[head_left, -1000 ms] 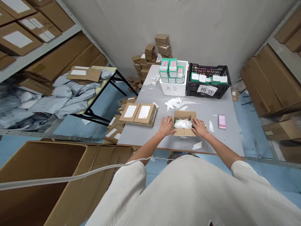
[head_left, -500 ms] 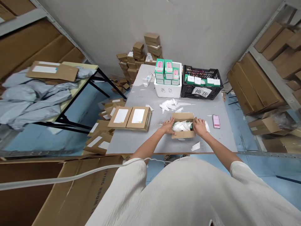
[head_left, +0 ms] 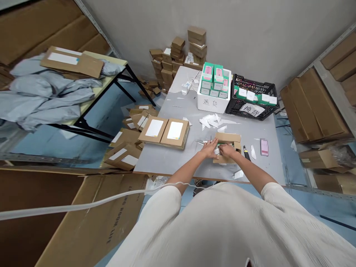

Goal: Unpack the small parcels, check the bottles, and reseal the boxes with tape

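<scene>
An open cardboard box (head_left: 228, 137) lies on the grey table with its flaps spread. My left hand (head_left: 209, 149) grips the box's left end, thumb near the front flap and fingers over the edge. My right hand (head_left: 228, 150) is inside the box from the right, its fingers curled down on the contents; what they hold is hidden. A little white and green shows between the hands. Just right of the box lies a black utility knife (head_left: 246, 152), beside a white paper scrap (head_left: 253, 152). Farther right is a small pink packet (head_left: 264, 147).
Two flat cardboard boxes with white labels (head_left: 174, 130) lie on the left of the table (head_left: 172, 161). Torn white paper (head_left: 210, 121) is behind the open box. At the back stand a white bin (head_left: 213, 105) of green boxes and a black crate (head_left: 236, 107). A white cable (head_left: 111, 200) crosses in front.
My right hand has moved from the box's right end into the box, uncovering the utility knife. The white paper seen filling the box is now mostly covered by my hands. The view has shifted.
</scene>
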`<state>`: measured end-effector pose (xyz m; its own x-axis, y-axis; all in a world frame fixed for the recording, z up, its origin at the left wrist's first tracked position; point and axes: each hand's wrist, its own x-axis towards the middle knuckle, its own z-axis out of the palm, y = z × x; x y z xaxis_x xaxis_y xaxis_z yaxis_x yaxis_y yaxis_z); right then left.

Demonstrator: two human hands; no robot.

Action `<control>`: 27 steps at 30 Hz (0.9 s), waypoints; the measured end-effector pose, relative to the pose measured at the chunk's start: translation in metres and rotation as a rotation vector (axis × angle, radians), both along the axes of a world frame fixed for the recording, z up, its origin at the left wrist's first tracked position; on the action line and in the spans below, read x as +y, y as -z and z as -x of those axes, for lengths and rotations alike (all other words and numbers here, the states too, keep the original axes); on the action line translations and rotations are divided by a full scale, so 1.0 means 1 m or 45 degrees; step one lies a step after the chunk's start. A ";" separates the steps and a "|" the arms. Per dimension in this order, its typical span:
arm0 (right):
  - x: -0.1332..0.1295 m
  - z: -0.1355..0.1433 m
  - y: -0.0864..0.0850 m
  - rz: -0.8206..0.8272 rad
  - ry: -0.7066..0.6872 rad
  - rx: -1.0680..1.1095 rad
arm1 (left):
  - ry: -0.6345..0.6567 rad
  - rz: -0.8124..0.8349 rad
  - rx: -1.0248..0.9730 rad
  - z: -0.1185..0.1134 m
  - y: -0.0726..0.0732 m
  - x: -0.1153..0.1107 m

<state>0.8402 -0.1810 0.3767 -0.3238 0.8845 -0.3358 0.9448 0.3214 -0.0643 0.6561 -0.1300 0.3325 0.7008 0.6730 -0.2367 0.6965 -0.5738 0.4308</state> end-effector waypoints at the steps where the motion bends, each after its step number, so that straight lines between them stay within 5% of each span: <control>1: 0.000 0.001 -0.001 0.041 0.041 -0.013 | 0.001 -0.001 -0.001 0.000 -0.001 0.000; 8: 0.008 0.003 0.006 0.129 0.304 -0.071 | -0.011 0.051 -0.011 0.000 -0.001 0.001; 27: 0.014 0.017 0.032 -0.038 0.169 -0.164 | -0.053 0.016 0.015 -0.002 0.003 -0.004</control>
